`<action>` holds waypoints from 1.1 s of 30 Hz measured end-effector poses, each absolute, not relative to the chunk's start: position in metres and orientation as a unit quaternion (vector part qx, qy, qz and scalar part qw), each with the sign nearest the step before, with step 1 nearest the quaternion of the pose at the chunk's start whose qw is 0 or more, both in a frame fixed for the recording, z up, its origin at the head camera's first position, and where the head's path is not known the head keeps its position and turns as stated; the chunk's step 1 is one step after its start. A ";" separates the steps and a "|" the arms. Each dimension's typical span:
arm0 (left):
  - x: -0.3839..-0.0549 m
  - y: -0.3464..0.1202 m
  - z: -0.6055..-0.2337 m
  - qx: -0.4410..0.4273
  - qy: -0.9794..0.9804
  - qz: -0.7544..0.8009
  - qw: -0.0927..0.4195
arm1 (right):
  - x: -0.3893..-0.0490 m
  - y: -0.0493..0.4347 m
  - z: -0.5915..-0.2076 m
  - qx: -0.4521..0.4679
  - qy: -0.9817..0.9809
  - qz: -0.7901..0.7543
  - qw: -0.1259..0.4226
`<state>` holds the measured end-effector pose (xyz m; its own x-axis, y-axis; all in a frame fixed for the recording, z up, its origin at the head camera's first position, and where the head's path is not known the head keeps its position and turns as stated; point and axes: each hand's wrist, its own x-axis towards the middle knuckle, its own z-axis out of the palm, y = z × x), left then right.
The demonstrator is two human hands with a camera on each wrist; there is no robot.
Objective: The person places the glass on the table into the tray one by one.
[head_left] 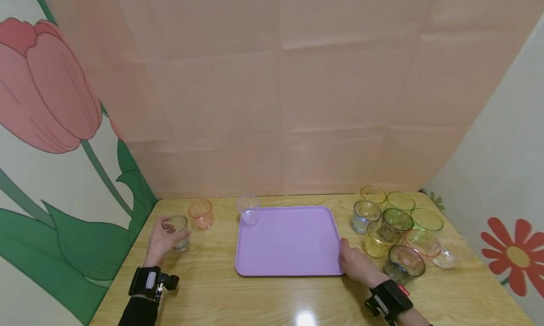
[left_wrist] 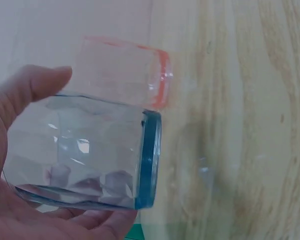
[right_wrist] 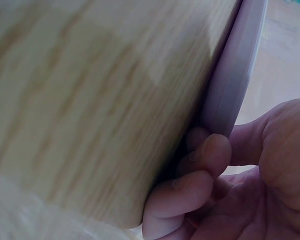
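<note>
At the left of the table my left hand holds a clear tumbler, which stands upright in the head view. The left wrist view shows its faceted wall and blue-tinted base, with the thumb on one side and fingers on the other. Whether its base touches the table I cannot tell. My right hand grips a purple tray at its right edge, near the front corner. In the right wrist view, curled fingers lie at the tray rim. A clear glass stands at the tray's far left corner.
A pink glass stands just behind and right of the left hand. Several tinted glasses crowd the right side, among them a dark tumbler close to the right wrist and a yellow glass. A clear glass lies tipped there.
</note>
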<state>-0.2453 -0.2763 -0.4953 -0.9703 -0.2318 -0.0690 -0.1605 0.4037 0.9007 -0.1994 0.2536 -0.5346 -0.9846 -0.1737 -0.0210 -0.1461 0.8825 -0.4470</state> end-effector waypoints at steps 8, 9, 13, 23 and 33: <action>-0.243 -0.268 -0.486 0.114 -0.834 -0.537 0.052 | -0.199 0.254 -0.535 -0.090 0.970 -0.225 0.022; -0.243 -0.267 -0.486 0.113 -0.832 -0.540 0.054 | -0.199 0.254 -0.535 -0.091 0.970 -0.225 0.022; -0.244 -0.265 -0.485 0.109 -0.826 -0.549 0.061 | -0.199 0.254 -0.535 -0.089 0.970 -0.226 0.026; -0.245 -0.253 -0.479 0.044 -0.792 -0.603 0.082 | -0.199 0.254 -0.535 -0.089 0.969 -0.230 0.027; -0.251 -0.227 -0.488 -0.034 -0.748 -0.660 0.057 | -0.199 0.254 -0.534 -0.087 0.969 -0.227 0.029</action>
